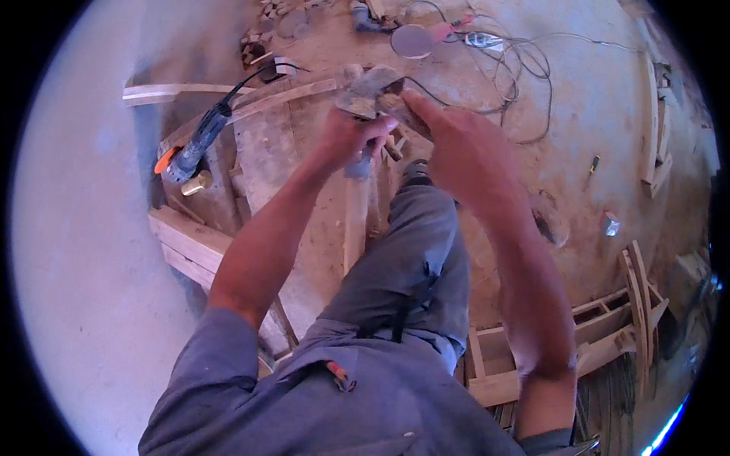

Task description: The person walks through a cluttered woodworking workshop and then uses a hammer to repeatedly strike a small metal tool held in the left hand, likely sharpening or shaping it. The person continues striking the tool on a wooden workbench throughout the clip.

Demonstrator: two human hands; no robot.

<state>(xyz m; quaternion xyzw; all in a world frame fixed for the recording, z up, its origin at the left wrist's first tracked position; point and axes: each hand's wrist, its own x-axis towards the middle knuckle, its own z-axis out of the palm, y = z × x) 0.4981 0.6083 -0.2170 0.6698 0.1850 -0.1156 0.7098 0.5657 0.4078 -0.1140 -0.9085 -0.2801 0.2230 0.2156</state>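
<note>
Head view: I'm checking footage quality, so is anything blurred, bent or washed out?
Head view: both hands, left hand and right hand, are motion-soft; the wooden strip bends near the rim; the pale floor looks washed out, with a bluish cast.

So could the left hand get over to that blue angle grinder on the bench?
Probably yes. The angle grinder lies in the open on the wooden bench, to the left of the left hand, with nothing between them. But that hand is now gripping a dusty tool.

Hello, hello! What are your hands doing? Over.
Left hand gripping dusty grey power tool. Right hand fingers touching it. Long wooden strip below. Blue angle grinder lying aside.
</note>
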